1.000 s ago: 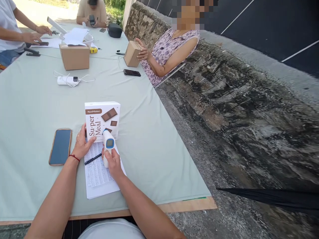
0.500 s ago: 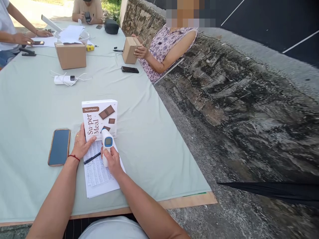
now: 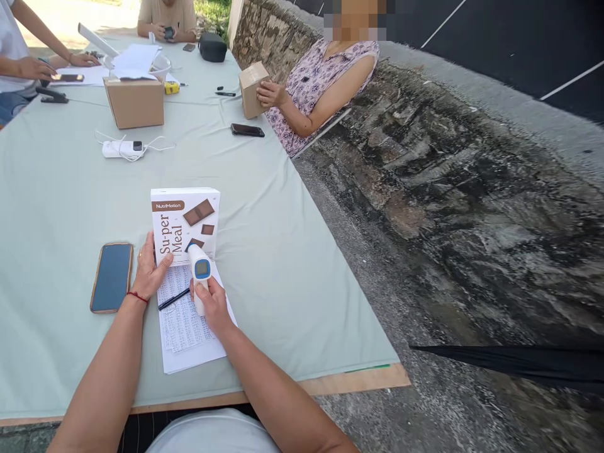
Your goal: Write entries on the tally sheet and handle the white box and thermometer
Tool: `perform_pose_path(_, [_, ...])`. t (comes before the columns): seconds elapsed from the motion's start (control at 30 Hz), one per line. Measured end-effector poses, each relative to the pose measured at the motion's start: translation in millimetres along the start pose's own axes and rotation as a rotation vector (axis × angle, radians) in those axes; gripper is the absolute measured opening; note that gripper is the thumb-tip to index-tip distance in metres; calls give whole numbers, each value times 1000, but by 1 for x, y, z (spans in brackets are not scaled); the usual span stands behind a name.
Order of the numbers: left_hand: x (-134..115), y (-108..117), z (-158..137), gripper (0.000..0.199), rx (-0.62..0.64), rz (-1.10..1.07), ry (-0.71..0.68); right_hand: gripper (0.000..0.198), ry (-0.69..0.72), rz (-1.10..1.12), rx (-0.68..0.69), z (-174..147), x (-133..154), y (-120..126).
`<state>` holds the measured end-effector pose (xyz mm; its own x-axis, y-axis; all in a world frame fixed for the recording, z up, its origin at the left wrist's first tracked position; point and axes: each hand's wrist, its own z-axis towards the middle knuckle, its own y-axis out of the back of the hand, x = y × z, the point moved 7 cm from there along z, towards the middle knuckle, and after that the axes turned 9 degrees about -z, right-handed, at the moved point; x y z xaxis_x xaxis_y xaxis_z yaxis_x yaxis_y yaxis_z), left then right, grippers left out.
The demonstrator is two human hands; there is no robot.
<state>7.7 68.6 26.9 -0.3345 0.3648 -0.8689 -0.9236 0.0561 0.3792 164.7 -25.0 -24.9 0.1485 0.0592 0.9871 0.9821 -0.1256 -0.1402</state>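
Note:
My left hand point(image 3: 151, 269) is closed on the lower left corner of a white box point(image 3: 207, 248) printed "NutriMotion Su-per Meal", thumb on its front. The box is held tilted up, its printed face toward me. In my right hand point(image 3: 213, 307) is a white and blue infrared thermometer point(image 3: 202, 269), gripped by its handle, its nose pointing at the lower part of the box front. Beneath both hands lie printed sheets of paper point(image 3: 189, 336) with a black pen point(image 3: 173, 299) across them. A smartphone point(image 3: 111, 278) in a brown case rests left of my left hand.
Farther up the cloth-covered table point(image 3: 292, 283) are a white device with a cable point(image 3: 121, 149), a cardboard box point(image 3: 134, 104) and a black phone point(image 3: 247, 130). At the right edge a person point(image 3: 325, 88) holds another carton point(image 3: 253, 89). Two more people are at the far end.
The white box and my left hand have shifted slightly left. My thermometer has moved a little left too. The person at the right has turned and tilted the carton.

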Motion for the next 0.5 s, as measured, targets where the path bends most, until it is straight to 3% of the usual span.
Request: perform_pose_path(0.5, [12,2,0,83,-94,-10,83,41,-20,-14,-4,1,3,0])
